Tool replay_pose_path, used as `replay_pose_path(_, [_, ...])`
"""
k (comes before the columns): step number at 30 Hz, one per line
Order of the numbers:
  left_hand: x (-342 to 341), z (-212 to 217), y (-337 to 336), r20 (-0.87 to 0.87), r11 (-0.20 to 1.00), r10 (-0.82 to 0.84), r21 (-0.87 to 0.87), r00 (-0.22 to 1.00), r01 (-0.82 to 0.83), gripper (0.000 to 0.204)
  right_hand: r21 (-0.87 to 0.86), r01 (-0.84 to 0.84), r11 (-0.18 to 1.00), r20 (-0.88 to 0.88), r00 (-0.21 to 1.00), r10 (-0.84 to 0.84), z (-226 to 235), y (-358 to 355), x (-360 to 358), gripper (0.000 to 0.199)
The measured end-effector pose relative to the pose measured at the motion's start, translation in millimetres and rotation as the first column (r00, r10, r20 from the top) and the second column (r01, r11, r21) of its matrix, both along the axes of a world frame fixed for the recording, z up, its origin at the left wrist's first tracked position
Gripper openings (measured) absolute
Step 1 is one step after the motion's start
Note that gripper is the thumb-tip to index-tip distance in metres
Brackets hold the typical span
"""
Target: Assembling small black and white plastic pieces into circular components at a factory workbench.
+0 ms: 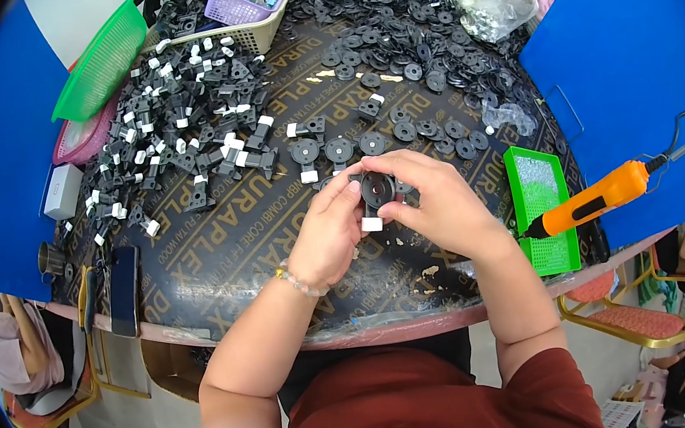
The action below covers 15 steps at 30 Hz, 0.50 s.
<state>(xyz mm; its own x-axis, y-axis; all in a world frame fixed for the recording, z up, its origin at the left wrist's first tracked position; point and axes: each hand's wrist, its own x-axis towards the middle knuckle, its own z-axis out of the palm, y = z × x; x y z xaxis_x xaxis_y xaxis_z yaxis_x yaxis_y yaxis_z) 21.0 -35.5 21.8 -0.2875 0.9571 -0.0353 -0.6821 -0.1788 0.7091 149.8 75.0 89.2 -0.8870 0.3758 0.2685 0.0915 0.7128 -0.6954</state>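
Note:
Between my two hands, above the middle of the table, is a black plastic part with a round disc and a white end (372,224). My left hand (333,219) has its fingers closed on the part's left side, a beaded bracelet at the wrist. From the right, my right hand (434,194) grips the disc's rim between thumb and fingers. Just beyond my fingertips stand several similar assembled parts (339,151) in a row, discs up, white ends toward me. Some pieces behind my fingers are partly hidden.
A heap of black parts with white ends (175,106) covers the left; loose black discs (406,35) pile at the back right. An orange electric screwdriver (605,194) hangs over a green tray (572,258) of small screws. A phone (125,292) lies at the left edge; baskets (106,63) stand behind.

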Motion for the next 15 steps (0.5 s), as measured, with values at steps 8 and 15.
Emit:
replay_pose_path(8, [-117.3,9.7,-3.6,-0.949,0.88,-0.026,0.128,-0.315,-0.458,0.036,-0.031,0.043,0.999,-0.114,0.992,-0.046,24.4,26.7,-22.6,0.06])
replay_pose_path(15, [-165.6,-28.1,-26.3,-0.774,0.911,-0.141,0.143,-0.617,-0.387,0.031,0.105,-0.252,0.962,0.028,0.968,0.25,-33.5,4.8,-95.6,0.058])
